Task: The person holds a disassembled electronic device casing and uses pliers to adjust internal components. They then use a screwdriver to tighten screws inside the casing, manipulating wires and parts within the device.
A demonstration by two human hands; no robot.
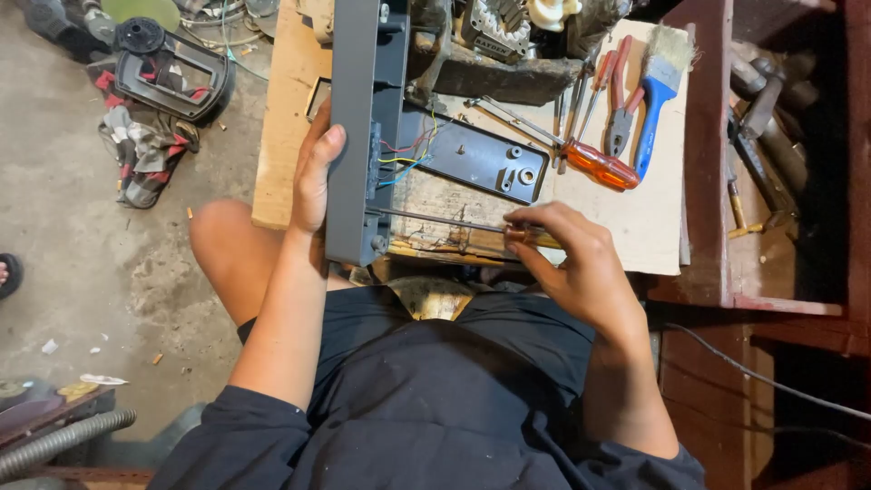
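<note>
Right hand [581,263]: closed around the amber handle of a screwdriver [454,224]; the handle is mostly hidden inside the fist, only its front end shows.
Screwdriver: its thin shaft runs level from the fist to the grey panel [363,136]; the tip at the panel's lower corner is too small to make out.
Left hand [315,172]: lies flat against the outer side of the grey panel, thumb up along its edge, steadying it; the fingers behind the panel are hidden.
Grey panel: stands on edge on the wooden board [281,136], between the two hands; its top is cut off by the frame.
Wires [408,154]: red, yellow and blue, coming out of the panel's inner face; where they end is unclear.
Dark plate [481,163]: lies flat just beside the panel, on the wire side.
Orange screwdriver [594,163]: beyond the plate, away from the panel.
Pliers [621,109] and blue brush [660,86]: farther from the panel, near the board's far side.
</note>
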